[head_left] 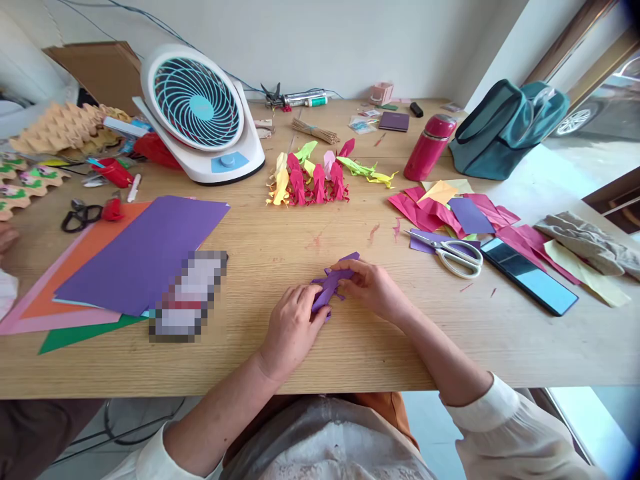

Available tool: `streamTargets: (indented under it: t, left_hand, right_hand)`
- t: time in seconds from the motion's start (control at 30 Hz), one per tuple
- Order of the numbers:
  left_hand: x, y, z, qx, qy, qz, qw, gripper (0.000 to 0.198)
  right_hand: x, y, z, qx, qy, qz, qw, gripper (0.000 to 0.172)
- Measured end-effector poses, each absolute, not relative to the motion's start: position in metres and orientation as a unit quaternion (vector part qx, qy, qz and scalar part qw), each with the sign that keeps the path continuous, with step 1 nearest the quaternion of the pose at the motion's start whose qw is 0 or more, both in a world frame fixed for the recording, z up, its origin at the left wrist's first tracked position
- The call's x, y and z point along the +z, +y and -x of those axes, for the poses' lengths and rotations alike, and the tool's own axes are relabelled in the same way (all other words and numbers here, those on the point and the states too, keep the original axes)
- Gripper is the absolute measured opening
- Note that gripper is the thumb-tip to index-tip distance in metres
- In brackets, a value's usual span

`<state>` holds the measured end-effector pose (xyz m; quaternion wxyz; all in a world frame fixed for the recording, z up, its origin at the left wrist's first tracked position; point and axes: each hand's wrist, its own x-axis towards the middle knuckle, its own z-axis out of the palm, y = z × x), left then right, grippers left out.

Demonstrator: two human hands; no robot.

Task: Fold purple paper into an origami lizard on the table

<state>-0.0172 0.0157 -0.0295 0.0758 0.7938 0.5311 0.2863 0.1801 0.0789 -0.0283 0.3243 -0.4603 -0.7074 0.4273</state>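
A purple folded paper figure with thin, leg-like points lies low over the table in front of me. My left hand grips its near left end between thumb and fingers. On its far right part, my right hand pinches the paper with thumb and forefinger. Parts of the figure are hidden under my fingers. Beyond my hands stand several finished folded paper figures in red, yellow, green and pink. White-handled scissors rest to the right of my right hand, on purple paper.
Purple sheets top a coloured paper stack on the left, beside a blurred-out phone-like object. A fan stands behind. To the right are red paper scraps, a phone, a red flask and a teal bag. Another person's hand shows at far left.
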Motion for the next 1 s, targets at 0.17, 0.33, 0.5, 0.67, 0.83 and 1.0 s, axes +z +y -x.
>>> streamTargets:
  t: [0.17,0.33,0.5,0.67,0.83,1.0]
  left_hand:
    - [-0.031,0.017,0.022,0.313,0.52,-0.786,0.116,0.03]
    - [-0.032,0.019,0.024,0.331,0.508,-0.78,0.155,0.029]
    - [-0.034,0.018,0.025,0.333,0.506,-0.778,0.166,0.029]
    - [-0.032,0.018,0.024,0.338,0.491,-0.783,0.178,0.027]
    - [-0.026,0.018,0.022,0.325,0.495,-0.788,0.17,0.021]
    - [-0.027,0.019,0.019,0.327,0.496,-0.789,0.154,0.023]
  right_hand:
    - [-0.035,0.086,-0.184,0.433,-0.723,0.449,0.297,0.03]
    - [-0.039,0.092,-0.188,0.473,-0.718,0.417,0.294,0.028]
    - [-0.039,0.092,-0.187,0.446,-0.73,0.419,0.305,0.025]
    - [-0.033,0.09,-0.187,0.451,-0.74,0.407,0.29,0.027]
    - [-0.027,0.09,-0.187,0.463,-0.718,0.42,0.306,0.034]
    - [-0.033,0.094,-0.187,0.452,-0.672,0.467,0.355,0.041]
